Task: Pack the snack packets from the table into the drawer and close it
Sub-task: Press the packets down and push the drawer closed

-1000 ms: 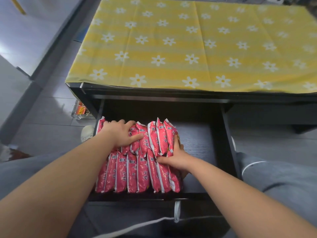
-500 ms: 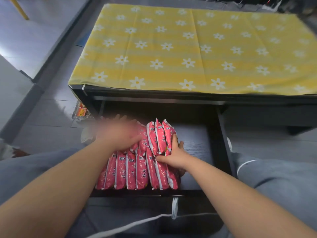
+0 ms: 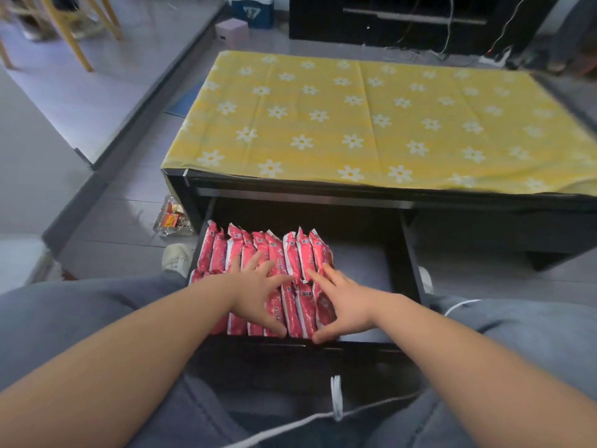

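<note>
Several red snack packets point(image 3: 292, 255) stand on edge in two rows in the left part of the black drawer point(image 3: 408, 260), which is pulled out from under the table. My left hand point(image 3: 258, 291) lies flat on the near row with its fingers spread. My right hand point(image 3: 342, 302) rests with fingers apart on the right end of the same row, thumb near the drawer's front edge. Neither hand grips a packet. The right part of the drawer floor is bare. The yellow flowered cloth point(image 3: 371, 121) on the table top carries no packets.
A clear tray with small items point(image 3: 171, 218) sits on the floor left of the table. A shoe point(image 3: 176, 258) shows beside the drawer's left wall. My grey-trousered knees flank the drawer. A dark TV cabinet point(image 3: 416, 17) with cables stands behind the table.
Both hands have drawn back toward me from the far row onto the near row and flattened with spread fingers. The view has tilted up, showing more of the room.
</note>
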Motion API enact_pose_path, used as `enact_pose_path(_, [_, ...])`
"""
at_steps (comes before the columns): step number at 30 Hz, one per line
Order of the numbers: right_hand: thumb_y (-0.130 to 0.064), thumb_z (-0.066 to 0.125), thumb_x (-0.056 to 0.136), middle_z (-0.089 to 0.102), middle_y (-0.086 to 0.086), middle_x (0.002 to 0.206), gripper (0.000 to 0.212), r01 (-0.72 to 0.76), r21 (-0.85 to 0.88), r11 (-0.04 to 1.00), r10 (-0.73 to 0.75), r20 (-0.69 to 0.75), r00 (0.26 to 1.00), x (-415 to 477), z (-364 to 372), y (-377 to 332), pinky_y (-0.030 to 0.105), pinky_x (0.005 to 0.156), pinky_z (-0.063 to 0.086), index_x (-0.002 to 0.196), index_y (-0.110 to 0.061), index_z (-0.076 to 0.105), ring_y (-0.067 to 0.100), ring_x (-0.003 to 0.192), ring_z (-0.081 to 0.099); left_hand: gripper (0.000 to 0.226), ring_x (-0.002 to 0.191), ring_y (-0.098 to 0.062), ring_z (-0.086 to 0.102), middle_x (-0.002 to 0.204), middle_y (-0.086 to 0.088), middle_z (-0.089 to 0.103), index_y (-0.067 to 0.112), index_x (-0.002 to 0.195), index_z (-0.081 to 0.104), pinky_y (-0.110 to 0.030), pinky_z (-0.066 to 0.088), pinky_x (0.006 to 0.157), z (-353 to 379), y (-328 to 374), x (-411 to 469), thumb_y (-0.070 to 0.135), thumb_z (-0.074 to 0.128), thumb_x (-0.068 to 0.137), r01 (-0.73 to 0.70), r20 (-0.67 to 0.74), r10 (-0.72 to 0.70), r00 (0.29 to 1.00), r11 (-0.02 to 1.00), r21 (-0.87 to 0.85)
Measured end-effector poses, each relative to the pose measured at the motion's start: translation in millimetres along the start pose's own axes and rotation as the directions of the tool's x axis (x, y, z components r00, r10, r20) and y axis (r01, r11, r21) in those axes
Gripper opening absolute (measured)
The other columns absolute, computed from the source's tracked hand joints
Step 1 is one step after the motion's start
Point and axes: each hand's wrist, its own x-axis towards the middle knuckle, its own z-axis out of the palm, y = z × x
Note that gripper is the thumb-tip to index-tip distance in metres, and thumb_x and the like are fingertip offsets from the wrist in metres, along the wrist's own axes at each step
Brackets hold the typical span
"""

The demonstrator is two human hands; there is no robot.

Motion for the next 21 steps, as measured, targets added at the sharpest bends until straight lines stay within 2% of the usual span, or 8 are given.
enact_pose_path(2, [-0.080,0.080,0.061,-0.029,-0.009,0.171,0.144,0.020,-0.081,0.997,-0.017,0.035,0.999,-10,3,-5,0.060,0.128,0.016,0.147,-0.058,-0.033,0.026,0.160,-0.021,0.138,0.156,-0.037,-0.031,0.175,-0.001,-0.020,0.052,0.161,-0.009,-0.076,-0.014,0.118,9,6,-6,0.098,0.062,0.051,-0.031,0.052,0.027,0.998,0.996,0.081])
enact_pose_path(5, [-0.056,0.088,0.071,-0.032,-0.004,0.170,0.144,-0.011,-0.251,0.968,0.019,0.029,0.999,-21,11,-13,0.064,0.123,0.027,0.149,-0.055,-0.033,0.030,0.160,-0.020,0.137,0.156,-0.039,-0.029,0.175,-0.005,-0.022,0.050,0.162,-0.010,-0.078,-0.010,0.118,19,14,-11,0.083,0.076,0.061,-0.033,0.034,0.028,0.999,0.982,0.184])
enact_pose_path(8, [-0.035,0.085,0.079,-0.030,0.001,0.171,0.138,-0.051,-0.302,0.952,0.054,0.003,0.999,-23,17,-23,0.063,0.119,0.034,0.153,-0.051,-0.031,0.036,0.161,-0.013,0.132,0.158,-0.040,-0.025,0.175,-0.007,-0.020,0.047,0.164,-0.008,-0.075,-0.008,0.120,18,18,-13,0.075,0.078,0.068,-0.017,-0.010,0.019,1.000,0.979,0.204])
enact_pose_path(13, [-0.032,0.084,0.080,-0.021,0.004,0.174,0.135,-0.081,-0.335,0.939,0.059,-0.073,0.996,-22,18,-26,0.070,0.119,0.027,0.156,-0.048,-0.026,0.038,0.161,-0.009,0.126,0.160,-0.038,-0.018,0.176,-0.006,-0.013,0.046,0.165,-0.002,-0.072,-0.008,0.122,16,18,-14,0.074,0.076,0.070,-0.004,-0.088,0.024,0.996,0.976,0.219])
enact_pose_path(17, [-0.032,0.082,0.083,-0.012,0.004,0.175,0.128,-0.138,-0.326,0.935,0.081,-0.184,0.980,-19,15,-23,0.066,0.116,0.034,0.158,-0.046,-0.020,0.038,0.161,0.002,0.120,0.161,-0.035,-0.014,0.177,-0.004,-0.008,0.048,0.164,0.001,-0.071,-0.008,0.122,11,10,-15,0.075,0.073,0.073,0.060,-0.145,-0.038,0.989,0.986,0.155])
enact_pose_path(21, [-0.029,0.078,0.086,0.004,0.005,0.174,0.115,-0.214,-0.283,0.935,0.114,-0.330,0.937,-13,12,-20,0.059,0.112,0.041,0.161,-0.041,-0.008,0.034,0.157,0.015,0.113,0.163,-0.033,-0.001,0.177,-0.002,0.002,0.045,0.165,0.008,-0.071,0.000,0.123,2,6,-10,0.076,0.071,0.076,0.119,-0.229,-0.090,0.969,0.986,0.115])
